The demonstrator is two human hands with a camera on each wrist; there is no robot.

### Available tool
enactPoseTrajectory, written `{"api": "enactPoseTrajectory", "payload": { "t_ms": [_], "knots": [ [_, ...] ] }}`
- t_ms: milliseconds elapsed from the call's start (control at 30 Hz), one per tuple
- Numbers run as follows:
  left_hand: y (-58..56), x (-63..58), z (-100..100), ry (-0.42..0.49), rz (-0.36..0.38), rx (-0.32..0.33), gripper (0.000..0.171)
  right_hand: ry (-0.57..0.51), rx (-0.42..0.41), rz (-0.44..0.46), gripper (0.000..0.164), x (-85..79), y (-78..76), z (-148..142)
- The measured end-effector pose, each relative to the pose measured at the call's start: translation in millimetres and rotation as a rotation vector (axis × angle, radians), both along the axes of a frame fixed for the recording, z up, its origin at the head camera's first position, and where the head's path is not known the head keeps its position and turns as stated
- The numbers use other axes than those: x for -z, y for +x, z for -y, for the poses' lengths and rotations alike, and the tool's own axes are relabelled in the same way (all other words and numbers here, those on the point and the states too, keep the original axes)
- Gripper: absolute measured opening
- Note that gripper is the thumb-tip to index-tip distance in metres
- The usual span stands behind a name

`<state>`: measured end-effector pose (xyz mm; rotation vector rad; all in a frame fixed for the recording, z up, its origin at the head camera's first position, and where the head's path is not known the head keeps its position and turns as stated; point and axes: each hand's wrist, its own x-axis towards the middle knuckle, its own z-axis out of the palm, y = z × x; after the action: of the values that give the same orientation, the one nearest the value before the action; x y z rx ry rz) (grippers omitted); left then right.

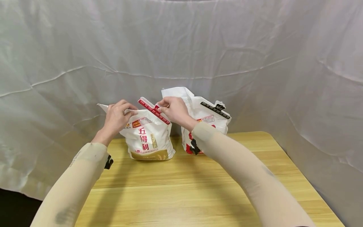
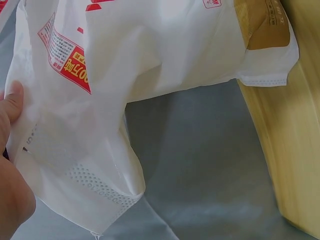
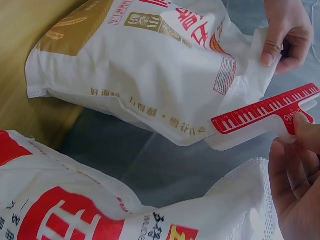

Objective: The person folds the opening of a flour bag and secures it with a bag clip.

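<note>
A white flour bag (image 1: 161, 138) with red characters and a gold base panel stands upright on the table. My left hand (image 1: 116, 115) pinches its top edge near the left corner, with the folded mouth trailing beyond the fingers in the left wrist view. At the bag's upper right is a red bag clip (image 1: 149, 107) with a white back, slanting down to the right. My right hand (image 1: 175, 110) pinches this clip by its handle, thumb on the red tab. In the right wrist view, the lower end of the clip (image 3: 250, 112) overlaps the bag's top corner.
Another white bag (image 1: 195, 108) with red print stands just right, behind my right forearm, a black clip (image 1: 215, 109) across its top. The wooden table (image 1: 158, 195) ends at a grey curtain (image 1: 181, 47) behind and at the right.
</note>
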<state>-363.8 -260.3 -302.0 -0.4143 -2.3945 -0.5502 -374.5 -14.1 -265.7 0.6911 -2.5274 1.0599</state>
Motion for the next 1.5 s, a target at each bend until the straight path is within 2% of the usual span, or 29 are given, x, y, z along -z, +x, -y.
{"api": "enactPoseTrajectory", "payload": {
  "t_ms": [233, 500, 833, 967, 1233, 1500],
  "knots": [
    [1.0, -1.9, -2.6, 0.015, 0.018, -0.028, 0.012, 0.029, 0.034, -0.034, 0.007, -0.8, -6.4, 7.4],
    [0.6, -4.3, -1.4, 0.041, 0.049, -0.072, 0.016, 0.021, 0.013, 0.006, 0.008, -2.7, -11.3, 13.1],
    [2.0, -7.0, 0.4, 0.159, 0.140, -0.111, 0.018, 0.048, -0.015, 0.056, 0.007, -0.3, -14.7, 18.6],
    [3.4, -7.4, -0.6, 0.166, 0.123, -0.105, 0.016, 0.054, -0.028, 0.061, 0.007, 2.0, -15.5, 20.3],
    [4.6, -5.5, -2.1, 0.170, 0.035, -0.069, 0.011, 0.081, -0.037, 0.058, 0.007, 5.7, -15.9, 23.6],
    [7.2, -7.9, -4.1, 0.191, 0.058, -0.072, 0.013, 0.098, -0.041, 0.075, 0.007, 6.6, -16.5, 26.7]
  ]
}}
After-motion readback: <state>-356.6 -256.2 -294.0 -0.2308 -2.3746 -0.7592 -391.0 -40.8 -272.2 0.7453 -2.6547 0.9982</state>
